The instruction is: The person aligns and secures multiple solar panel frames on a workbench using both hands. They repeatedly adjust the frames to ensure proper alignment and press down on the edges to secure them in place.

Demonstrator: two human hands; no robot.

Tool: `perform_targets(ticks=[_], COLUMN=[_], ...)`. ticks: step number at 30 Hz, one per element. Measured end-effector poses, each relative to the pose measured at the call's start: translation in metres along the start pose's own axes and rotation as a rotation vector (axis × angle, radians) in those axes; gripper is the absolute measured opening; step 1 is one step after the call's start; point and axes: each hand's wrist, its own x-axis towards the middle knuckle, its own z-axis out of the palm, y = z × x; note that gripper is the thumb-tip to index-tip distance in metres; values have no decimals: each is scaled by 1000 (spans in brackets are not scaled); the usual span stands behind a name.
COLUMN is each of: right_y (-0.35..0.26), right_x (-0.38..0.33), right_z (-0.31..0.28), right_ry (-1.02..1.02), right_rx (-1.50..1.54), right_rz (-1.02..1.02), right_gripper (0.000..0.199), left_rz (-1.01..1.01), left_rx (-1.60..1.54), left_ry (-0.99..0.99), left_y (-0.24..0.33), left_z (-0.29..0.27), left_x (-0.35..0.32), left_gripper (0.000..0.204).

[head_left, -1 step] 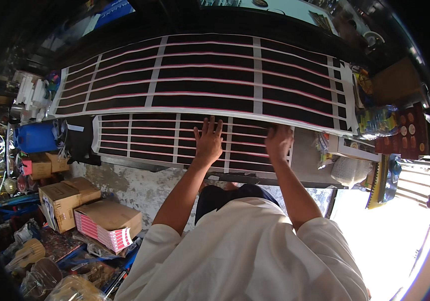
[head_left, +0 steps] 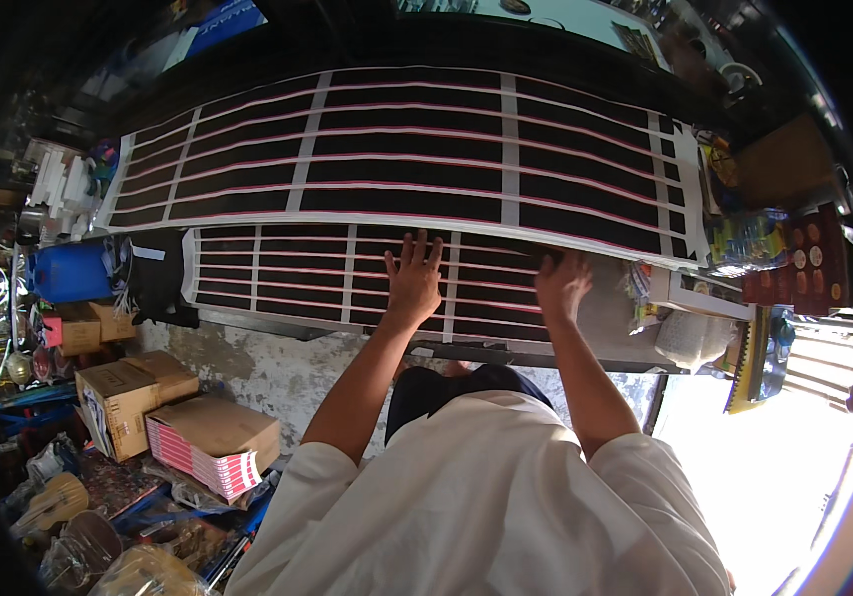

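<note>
Cluttered workshop shelves and stacked goods ring a tabletop (head_left: 635, 328) seen from above by a person in a white shirt. Largest on it is a long white sheet printed with rows of black bars and thin pink lines, the upper sheet (head_left: 416, 149), which spans nearly the whole width. Just below it, and partly tucked under its lower edge, lies a smaller sheet of the same pattern, the lower sheet (head_left: 287, 278).

Below and to the left of the lower sheet, on the floor, stand several cardboard boxes (head_left: 128, 392), one with a pink-and-white striped side. Left of the lower sheet sits a blue plastic canister (head_left: 69, 273). To the right of the lower sheet, small packets and a dark tray of round pieces (head_left: 809, 258) crowd the tabletop's end.

The left hand (head_left: 413, 278) lies flat on the lower sheet, fingers spread apart, palm pressing down near the sheet's middle. The right hand (head_left: 562, 283) rests at the lower sheet's right end, where it meets the upper sheet's edge, fingers curled together; whether they pinch an edge cannot be told.
</note>
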Motion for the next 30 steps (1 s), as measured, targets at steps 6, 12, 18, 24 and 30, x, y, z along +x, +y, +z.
perform_targets(ticks=[6, 12, 18, 24, 30], right_y=[45, 46, 58, 58, 47], right_x=[18, 30, 53, 70, 65], right_z=[-7, 13, 32, 24, 12], right_ry=[-96, -72, -214, -383, -253], right_rx=[30, 65, 38, 3, -70], right_rz=[204, 238, 326, 334, 290], right_gripper=[51, 40, 40, 45, 48], left_rz=[126, -209, -187, -193, 4], left_rx=[-184, -46, -20, 35, 15], left_ry=[-18, 214, 70, 35, 49], left_y=[6, -41, -89, -89, -78], left_z=[-3, -3, -1, 1, 4], left_x=[5, 10, 4, 0, 4], left_gripper=[62, 64, 74, 75, 77])
